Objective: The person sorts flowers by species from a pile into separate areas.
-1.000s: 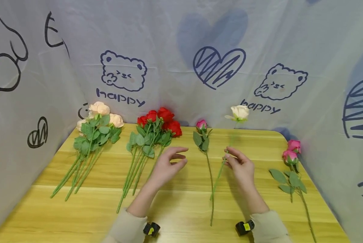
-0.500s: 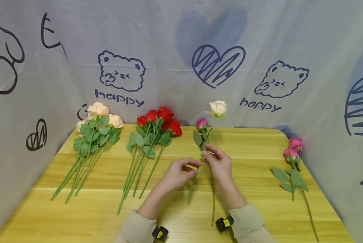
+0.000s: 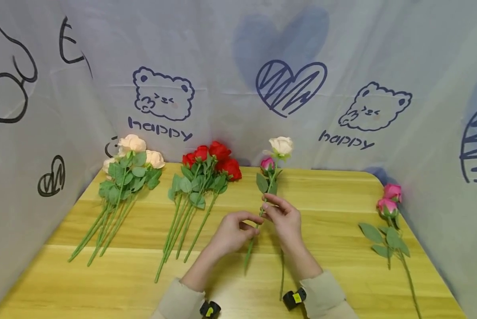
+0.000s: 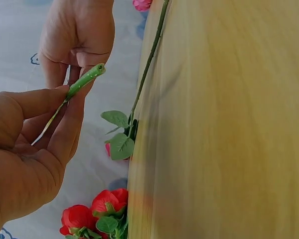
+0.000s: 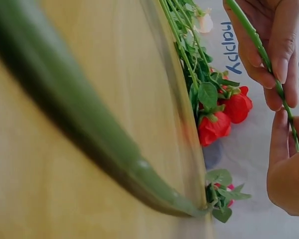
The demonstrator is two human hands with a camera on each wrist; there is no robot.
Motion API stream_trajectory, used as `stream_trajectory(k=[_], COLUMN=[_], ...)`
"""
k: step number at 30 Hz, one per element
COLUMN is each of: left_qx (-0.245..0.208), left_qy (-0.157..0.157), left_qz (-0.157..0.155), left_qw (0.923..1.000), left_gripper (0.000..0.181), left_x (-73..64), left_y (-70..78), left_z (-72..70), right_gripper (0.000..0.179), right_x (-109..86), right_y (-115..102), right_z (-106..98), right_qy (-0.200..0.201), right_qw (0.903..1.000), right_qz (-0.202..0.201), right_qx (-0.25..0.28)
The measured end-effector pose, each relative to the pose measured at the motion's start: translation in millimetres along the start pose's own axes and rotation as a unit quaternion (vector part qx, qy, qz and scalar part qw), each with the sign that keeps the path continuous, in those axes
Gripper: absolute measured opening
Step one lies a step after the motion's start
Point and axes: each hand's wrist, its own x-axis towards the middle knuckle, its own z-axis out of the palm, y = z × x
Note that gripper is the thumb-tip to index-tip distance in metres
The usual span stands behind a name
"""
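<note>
A white rose (image 3: pixel 281 146) stands tilted above the table, its green stem (image 3: pixel 251 250) slanting down to the left. My left hand (image 3: pixel 232 232) pinches the lower stem between thumb and fingers; the left wrist view shows the cut stem end (image 4: pixel 95 72) poking out past that thumb. Just above it my right hand (image 3: pixel 284 219) holds the same stem with thumb and fingertips. Behind the white rose lies a single pink rose (image 3: pixel 267 164) on the table, part of its stem hidden by my right hand. In the right wrist view my right hand (image 5: pixel 294 169) is partly cut off.
Red roses (image 3: pixel 218 153) lie in a bunch left of centre. Farther left is a bunch of peach roses (image 3: pixel 132 144). Pink roses (image 3: pixel 387 206) lie along the right edge of the wooden table (image 3: pixel 334 248). A printed cloth (image 3: pixel 222 106) hangs behind.
My right hand has carried the white rose leftward, over the single pink rose. My left hand, earlier apart from it, has moved right and down and now pinches its stem.
</note>
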Motion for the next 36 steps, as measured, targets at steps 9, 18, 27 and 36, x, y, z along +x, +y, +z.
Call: stream_trajectory(k=[9,18,27,36], left_qx=[-0.001,0.002,0.019,0.064], left_qy=[0.02,0.052,0.1,0.14], left_qz=[0.015,0.038,0.044,0.001], left_qw=[0.9997,0.9979,0.9938,0.9881], left_gripper=[0.025,0.026,0.028,0.027], left_x=[-2.6,-10.2,-22.1,-41.1], left_y=[3.2,12.4,10.7,-4.2], left_z=[-3.1,-24.2,-68.0,-125.1], right_gripper=[0.035,0.035,0.035,0.034], right_x=[-2.3,-6.1,-5.2,-0.8], right_y=[-9.7,-27.7,-40.0,-52.1], right_z=[-5.9,-15.5,-49.6,-120.4], right_qy=[-0.039,-0.061,-0.03,0.047], right_qw=[0.999,0.9953,0.9931,0.9906], right_qz=[-0.023,-0.07,-0.098,-0.089], right_qx=[-0.009,-0.029,-0.056,-0.092])
